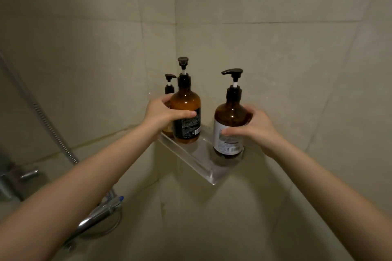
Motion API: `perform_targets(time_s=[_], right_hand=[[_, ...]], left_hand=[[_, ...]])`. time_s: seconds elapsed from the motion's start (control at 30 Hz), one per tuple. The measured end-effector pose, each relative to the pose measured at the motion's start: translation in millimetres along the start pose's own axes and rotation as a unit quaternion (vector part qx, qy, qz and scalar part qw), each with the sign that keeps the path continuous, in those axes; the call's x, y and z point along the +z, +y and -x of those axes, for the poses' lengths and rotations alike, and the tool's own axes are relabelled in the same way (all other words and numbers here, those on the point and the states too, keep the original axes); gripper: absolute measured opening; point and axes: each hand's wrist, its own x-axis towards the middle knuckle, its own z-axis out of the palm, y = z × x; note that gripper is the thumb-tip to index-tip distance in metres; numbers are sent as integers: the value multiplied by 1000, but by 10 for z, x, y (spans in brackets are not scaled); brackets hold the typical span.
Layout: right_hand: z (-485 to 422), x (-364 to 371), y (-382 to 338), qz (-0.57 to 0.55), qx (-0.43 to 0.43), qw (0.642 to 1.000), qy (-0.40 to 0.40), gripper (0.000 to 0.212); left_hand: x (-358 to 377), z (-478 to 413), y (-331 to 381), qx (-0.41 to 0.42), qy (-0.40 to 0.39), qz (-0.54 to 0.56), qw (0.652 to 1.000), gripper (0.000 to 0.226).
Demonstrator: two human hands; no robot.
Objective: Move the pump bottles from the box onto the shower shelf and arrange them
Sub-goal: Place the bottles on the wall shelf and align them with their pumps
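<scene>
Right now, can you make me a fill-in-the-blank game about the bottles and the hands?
1. The number of pump bottles on the clear corner shelf is ____.
2. The left hand grips the bottle with the ____ label.
3. The right hand grips the bottle with the ____ label.
4. The smallest bottle stands ____ the left hand's bottle.

Missing words: three; black; white; behind

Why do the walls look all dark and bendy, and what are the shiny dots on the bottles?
Head view: dim light darkens the corners; the wide lens bends the tile lines; the dots are glare on the left bottle and right bottle; the tap is blurry.
</scene>
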Motion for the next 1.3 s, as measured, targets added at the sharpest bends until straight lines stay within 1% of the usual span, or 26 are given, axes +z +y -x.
perform_targets(time_s=[0.07, 0.27, 0.43, 0.5, 0.57, 0.6, 0.7, 0.9, 1.1, 1.17, 1.3], right_hand=[[-24, 62, 44, 2, 10, 1000, 23, 46], [-81, 249, 153, 9, 43, 997, 65, 44], [-76, 452, 192, 18, 64, 994, 85, 46], [-63, 516, 203, 22, 73, 993, 89, 48], [-42, 562, 211, 27, 81, 992, 90, 53], [-33, 577, 216, 30, 83, 992, 92, 56], [-3, 601, 245, 41, 88, 990, 100, 58], [46, 628, 284, 48, 99, 988, 107, 53], [46, 628, 316, 60, 97, 987, 112, 58], [58, 639, 314, 69, 93, 987, 107, 60], [95, 660, 307, 76, 93, 987, 103, 62]], left_hand=[[47, -117, -95, -5, -15, -6, 1000, 53], [97, -397, -349, -7, -59, -21, 998, 45], [83, -527, -533, 8, -79, -29, 996, 52], [80, -555, -605, 12, -88, -26, 996, 62], [76, -559, -649, 13, -95, -33, 995, 82], [73, -556, -667, 17, -95, -39, 995, 88], [70, -534, -703, 21, -108, -47, 993, 97], [80, -515, -759, 9, -122, -51, 991, 97], [116, -475, -810, -1, -119, -36, 992, 92], [118, -467, -816, 6, -128, -31, 991, 87], [127, -454, -825, 20, -132, -36, 990, 69]])
